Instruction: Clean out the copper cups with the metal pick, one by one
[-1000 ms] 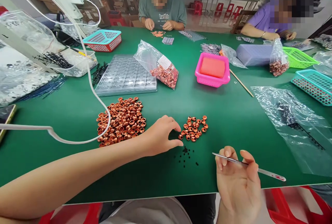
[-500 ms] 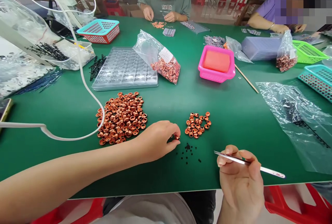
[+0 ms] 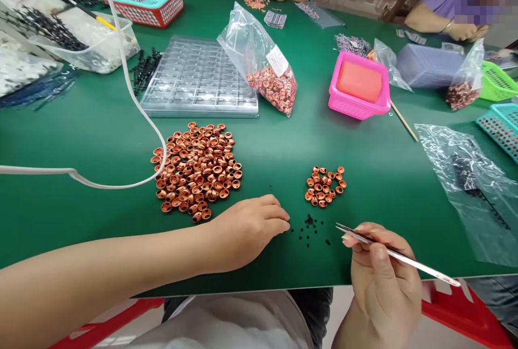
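My left hand (image 3: 253, 230) rests low over the green table with its fingers closed together, and whatever they hold is hidden. Behind it is a large heap of copper-coloured cup-shaped pieces (image 3: 198, 168). In my right hand (image 3: 386, 273) a pair of metal tweezers (image 3: 421, 269) is gripped, with its tips pointing left and slightly apart. Tiny black pieces (image 3: 309, 220) lie scattered between my two hands. Beyond them sits a small group of the same copper-coloured pieces (image 3: 322, 187). One lone black speck (image 3: 270, 186) lies above my left fingers.
A white cable (image 3: 140, 111) crosses at left. Farther back are a clear compartment tray (image 3: 198, 79), a bag of copper-coloured pieces (image 3: 275, 87) and a pink basket (image 3: 359, 106). A flat clear bag (image 3: 465, 187) lies at right. Two people work across the table.
My view has tilted down and shifted left. The copper-coloured piece seen in my left fingertips is now hidden, and that hand has turned palm down. The tweezers remain in my right hand.
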### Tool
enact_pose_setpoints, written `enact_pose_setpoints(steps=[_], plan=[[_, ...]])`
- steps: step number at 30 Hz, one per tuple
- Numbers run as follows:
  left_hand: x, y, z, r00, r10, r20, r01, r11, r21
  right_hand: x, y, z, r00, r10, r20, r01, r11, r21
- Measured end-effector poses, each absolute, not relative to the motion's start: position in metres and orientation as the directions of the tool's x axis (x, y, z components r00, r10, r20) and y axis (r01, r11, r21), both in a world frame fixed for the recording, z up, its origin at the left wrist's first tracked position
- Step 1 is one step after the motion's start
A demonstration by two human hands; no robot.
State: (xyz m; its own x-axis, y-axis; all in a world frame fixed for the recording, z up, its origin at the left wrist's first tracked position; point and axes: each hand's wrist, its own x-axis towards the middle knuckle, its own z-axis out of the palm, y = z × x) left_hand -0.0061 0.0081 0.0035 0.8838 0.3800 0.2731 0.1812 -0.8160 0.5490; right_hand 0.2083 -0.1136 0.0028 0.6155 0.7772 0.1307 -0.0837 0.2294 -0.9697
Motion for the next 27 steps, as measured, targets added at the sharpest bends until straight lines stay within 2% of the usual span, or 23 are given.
enact_pose_setpoints(steps=[4,7,14,27], plan=[[-0.008,0.009,0.004,0.85,0.457,0.261,0.162,-0.699,0.697,0.195,-0.102,0.003,0.662,0.73,0.173,-0.019,0.247,-0.969],[-0.009,0.011,0.005,0.846,0.49,0.208,0.195,-0.648,0.736,0.195,-0.1,0.0,0.701,0.688,0.186,0.016,0.246,-0.969],[-0.008,0.015,0.015,0.832,0.554,0.025,0.375,-0.595,0.711,0.199,-0.104,-0.002,0.715,0.675,0.183,0.038,0.223,-0.974],[-0.008,0.019,0.015,0.849,0.529,-0.006,0.367,-0.581,0.727,0.198,-0.105,-0.002,0.684,0.708,0.174,0.019,0.222,-0.975]])
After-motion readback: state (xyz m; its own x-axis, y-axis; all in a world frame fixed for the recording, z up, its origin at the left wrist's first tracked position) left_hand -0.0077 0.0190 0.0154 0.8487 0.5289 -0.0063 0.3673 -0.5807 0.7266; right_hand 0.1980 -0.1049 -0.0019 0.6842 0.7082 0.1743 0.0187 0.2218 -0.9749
